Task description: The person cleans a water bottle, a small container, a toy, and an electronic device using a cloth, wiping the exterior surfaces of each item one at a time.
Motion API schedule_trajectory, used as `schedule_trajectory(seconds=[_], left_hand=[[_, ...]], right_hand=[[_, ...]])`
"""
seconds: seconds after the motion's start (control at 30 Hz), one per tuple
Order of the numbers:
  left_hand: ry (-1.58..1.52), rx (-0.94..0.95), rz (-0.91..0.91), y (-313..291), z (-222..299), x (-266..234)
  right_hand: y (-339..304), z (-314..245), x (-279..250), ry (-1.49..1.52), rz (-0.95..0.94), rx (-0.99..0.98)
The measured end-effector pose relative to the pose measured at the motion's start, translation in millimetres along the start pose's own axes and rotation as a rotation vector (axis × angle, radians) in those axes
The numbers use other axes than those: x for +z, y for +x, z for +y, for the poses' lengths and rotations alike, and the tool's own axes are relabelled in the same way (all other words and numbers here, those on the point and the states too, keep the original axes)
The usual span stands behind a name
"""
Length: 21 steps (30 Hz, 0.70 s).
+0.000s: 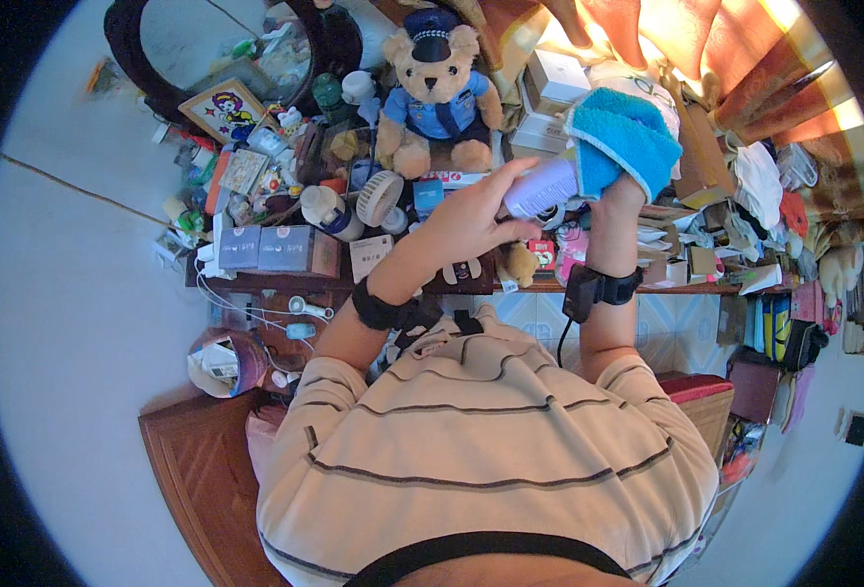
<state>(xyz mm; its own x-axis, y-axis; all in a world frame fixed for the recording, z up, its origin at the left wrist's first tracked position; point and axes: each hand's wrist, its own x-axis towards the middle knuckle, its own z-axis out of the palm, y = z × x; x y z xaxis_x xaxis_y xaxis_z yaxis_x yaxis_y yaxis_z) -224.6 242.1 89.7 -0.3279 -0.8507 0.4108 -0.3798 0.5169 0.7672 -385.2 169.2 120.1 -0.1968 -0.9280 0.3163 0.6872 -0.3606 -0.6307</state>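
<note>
My left hand grips a pale purple bottle, its thumb below and its fingers above. The bottle is tilted, with its far end toward a blue cloth. That bright cloth with a lighter edge drapes over my right hand, hiding most of its fingers. Bottle and cloth meet, and the cloth covers the bottle's right end. Both hands are raised over a crowded table. Just beyond them a teddy bear in a blue uniform and dark cap sits upright.
Left of my hands stand a white fan, a white pump bottle and grey boxes. A round dark-framed mirror is at the back left. White boxes and piled papers lie right. A wooden chair is at lower left.
</note>
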Motion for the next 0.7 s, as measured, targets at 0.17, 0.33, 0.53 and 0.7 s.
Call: schedule_trajectory(seconds=[0.17,0.33,0.53,0.7], left_hand=[[-0.139,-0.163,-0.111,-11,-1,-11],[0.208,0.197,0.206,-15,-15,-4],[0.297,0.182,0.237,-21,-16,-7],[0.521,0.298,0.382,-20,-16,-15]], right_hand=[[4,-10,3,-0.099,-0.124,0.069],[-9,14,1,-0.068,-0.013,0.201],[-35,35,7,-0.494,-0.197,0.094],[-55,57,3,-0.882,-0.305,0.088]])
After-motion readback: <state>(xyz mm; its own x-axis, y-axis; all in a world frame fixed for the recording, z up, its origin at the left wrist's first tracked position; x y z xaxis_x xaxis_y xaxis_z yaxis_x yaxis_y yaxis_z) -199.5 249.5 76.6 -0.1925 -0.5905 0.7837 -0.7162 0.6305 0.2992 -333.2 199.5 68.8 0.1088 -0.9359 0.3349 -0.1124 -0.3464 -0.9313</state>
